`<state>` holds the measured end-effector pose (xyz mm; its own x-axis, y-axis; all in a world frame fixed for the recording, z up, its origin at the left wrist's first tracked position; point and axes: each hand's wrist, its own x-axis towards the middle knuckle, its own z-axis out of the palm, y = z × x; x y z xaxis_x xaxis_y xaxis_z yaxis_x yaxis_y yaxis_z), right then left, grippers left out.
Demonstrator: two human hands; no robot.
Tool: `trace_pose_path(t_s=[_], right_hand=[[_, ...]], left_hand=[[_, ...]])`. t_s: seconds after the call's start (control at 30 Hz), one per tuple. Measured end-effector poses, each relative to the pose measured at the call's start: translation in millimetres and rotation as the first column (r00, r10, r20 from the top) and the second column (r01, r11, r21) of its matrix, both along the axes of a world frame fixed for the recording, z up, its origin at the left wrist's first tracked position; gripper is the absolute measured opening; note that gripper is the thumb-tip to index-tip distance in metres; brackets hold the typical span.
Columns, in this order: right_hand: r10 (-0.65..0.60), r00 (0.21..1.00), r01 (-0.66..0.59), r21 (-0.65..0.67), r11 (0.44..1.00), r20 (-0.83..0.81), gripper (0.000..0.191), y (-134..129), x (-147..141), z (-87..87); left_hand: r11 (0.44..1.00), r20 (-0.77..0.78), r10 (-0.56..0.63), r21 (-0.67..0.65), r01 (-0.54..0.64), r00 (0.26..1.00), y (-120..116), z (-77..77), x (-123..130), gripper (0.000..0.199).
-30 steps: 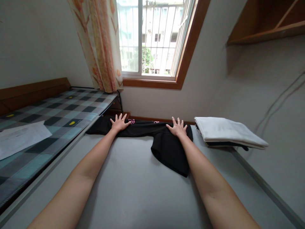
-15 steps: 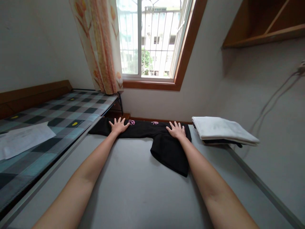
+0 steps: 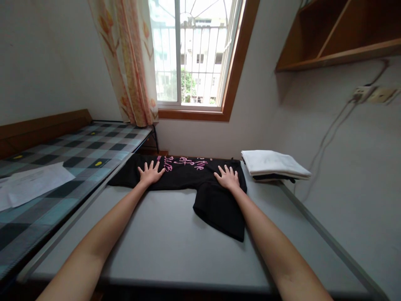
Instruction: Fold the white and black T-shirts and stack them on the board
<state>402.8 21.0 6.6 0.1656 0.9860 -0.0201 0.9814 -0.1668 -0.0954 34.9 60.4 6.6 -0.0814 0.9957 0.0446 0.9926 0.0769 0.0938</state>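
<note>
One left hand point(image 3: 150, 174), one right hand point(image 3: 227, 178), both splayed flat on matte black cloth garment point(image 3: 186, 179)

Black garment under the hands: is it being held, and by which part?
Nothing is held: the left hand and right hand rest open on the black garment.

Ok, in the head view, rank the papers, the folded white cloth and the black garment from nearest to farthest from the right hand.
1. Black garment: directly under the right hand.
2. Folded white cloth: to the hand's right, on the grey tabletop's far right.
3. Papers: far left, on the checked mattress.
</note>
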Motion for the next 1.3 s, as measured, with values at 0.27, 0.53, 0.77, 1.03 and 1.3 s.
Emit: trace_pose_path(t_s=[0.27,0.53,0.77,1.03,1.3], right_hand=[[0.033,0.999,-0.032,0.03,0.999,-0.028,0.067,-41.1,0.7,-3.7],[-0.006,0.999,0.015,0.223,0.975,-0.038,0.059,-47.4,26.0,6.4],[-0.055,0.998,0.055,0.019,0.998,0.004,0.067,-45.6,30.0,-3.8],[-0.053,0.997,0.054,-0.019,0.998,0.051,0.068,-44.3,33.0,-5.5],[-0.023,0.996,0.024,-0.012,1.0,0.09,0.067,-62.5,49.9,-6.3]], left_hand=[[1.0,0.001,0.013,0.015,-0.013,1.0,-43.3,0.8,-4.6,0.073],[0.927,0.025,0.124,0.354,-0.125,0.992,-47.7,13.2,-39.6,0.055],[0.954,0.054,0.276,0.11,-0.28,0.96,-38.5,1.7,-67.8,0.066],[0.946,0.036,0.295,0.128,-0.298,0.955,-40.5,0.7,-66.1,0.07],[0.965,0.029,0.224,0.137,-0.226,0.974,-56.6,7.5,-87.6,0.089]])
